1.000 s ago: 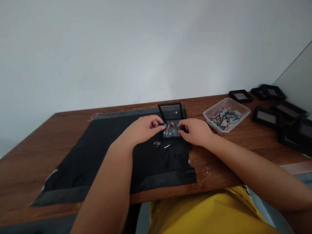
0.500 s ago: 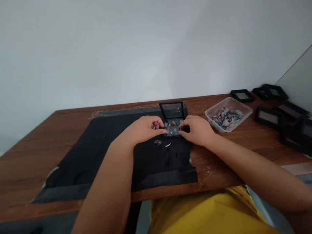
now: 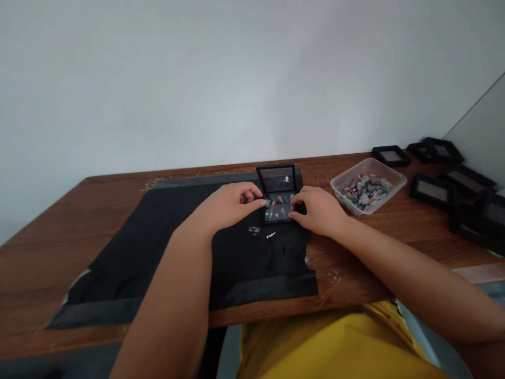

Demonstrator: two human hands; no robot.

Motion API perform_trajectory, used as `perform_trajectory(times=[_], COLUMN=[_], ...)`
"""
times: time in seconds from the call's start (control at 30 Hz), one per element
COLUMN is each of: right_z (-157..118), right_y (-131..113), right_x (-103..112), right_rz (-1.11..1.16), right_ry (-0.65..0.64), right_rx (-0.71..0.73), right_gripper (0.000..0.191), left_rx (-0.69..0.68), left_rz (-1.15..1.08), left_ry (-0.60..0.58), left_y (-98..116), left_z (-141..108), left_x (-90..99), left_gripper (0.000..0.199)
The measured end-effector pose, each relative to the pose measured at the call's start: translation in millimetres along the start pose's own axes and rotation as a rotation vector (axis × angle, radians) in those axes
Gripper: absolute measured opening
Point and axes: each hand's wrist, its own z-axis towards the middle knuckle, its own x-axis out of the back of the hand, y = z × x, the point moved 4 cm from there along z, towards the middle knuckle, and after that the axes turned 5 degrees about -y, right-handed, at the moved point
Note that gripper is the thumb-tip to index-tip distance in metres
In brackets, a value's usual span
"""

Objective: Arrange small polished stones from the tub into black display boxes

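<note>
A small black case (image 3: 281, 220) stands on the dark cloth, its windowed lid (image 3: 276, 180) tilted up at the back. Several small teal, pink and clear pieces (image 3: 282, 212), which look like press-on nails, lie inside. At the case's left side, my left hand (image 3: 232, 206) has thumb and forefinger nearly together at a teal nail (image 3: 268, 202); its other fingers are curled. My right hand (image 3: 319, 210) grips the right edge of the case between thumb and forefinger, partly hiding that edge. A patterned piece (image 3: 254, 230) and a thin white strip (image 3: 270, 235) lie in front.
A clear plastic tub (image 3: 343, 202) full of similar pieces sits right of the case. Farther right, several black window cases (image 3: 433, 190) lie scattered and stacked. The black cloth (image 3: 165, 237) covers the table's middle, and a pale wall (image 3: 197, 84) rises behind the wooden table (image 3: 59, 226).
My left thumb has moved up from the case's lower left to the teal nail, uncovering nails below. My right hand stays at the case's right edge. The view has shifted slightly.
</note>
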Motion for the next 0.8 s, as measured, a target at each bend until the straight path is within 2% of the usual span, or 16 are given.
perform_trajectory(times=[0.33,0.53,0.8], right_z=[0.8,0.8,1.2], right_y=[2.3,4.0,6.1], right_x=[4.3,13.3,3.9], right_rz=[0.052,0.128,0.061], right_ry=[0.008,0.102,-0.07], right_rx=[0.025,0.02,-0.029], right_gripper=[0.021,0.021,0.02], left_rx=[-0.047,-0.041,-0.004], left_rz=[-0.035,-0.039,-0.004], left_ry=[0.026,0.024,-0.071], left_y=[-6.7,-5.3,-11.7], left_z=[-2.8,-2.5,-0.7], left_x=[4.3,4.4,-1.9], left_gripper=[0.04,0.041,0.046])
